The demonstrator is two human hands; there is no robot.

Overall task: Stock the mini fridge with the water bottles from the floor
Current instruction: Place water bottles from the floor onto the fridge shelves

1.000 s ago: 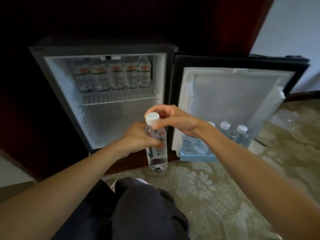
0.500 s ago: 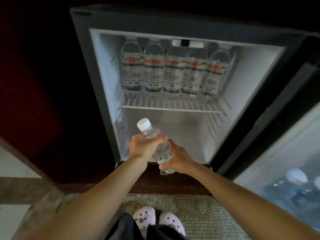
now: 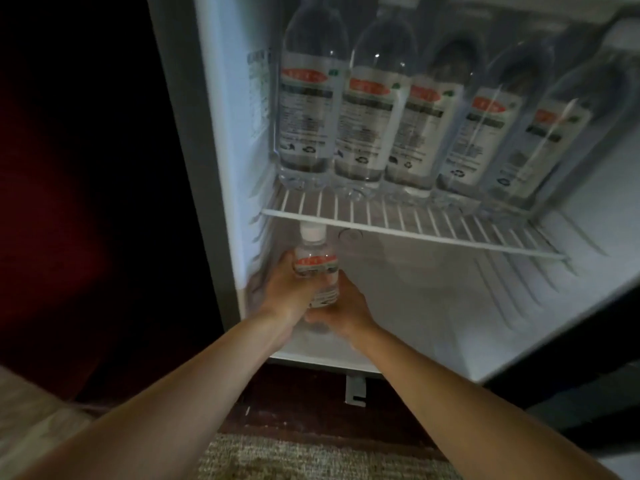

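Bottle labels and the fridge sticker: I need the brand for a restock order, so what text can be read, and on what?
Shelf bottles: red band and dark print, too blurred to read.
Held bottle: red label band, unreadable.
Sticker on the fridge's left inner wall: print too small to read.
No legible text anywhere.

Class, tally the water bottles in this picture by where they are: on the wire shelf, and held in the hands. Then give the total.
On the wire shelf: 5
Held bottle, in left hand and right hand: 1
Total: 6
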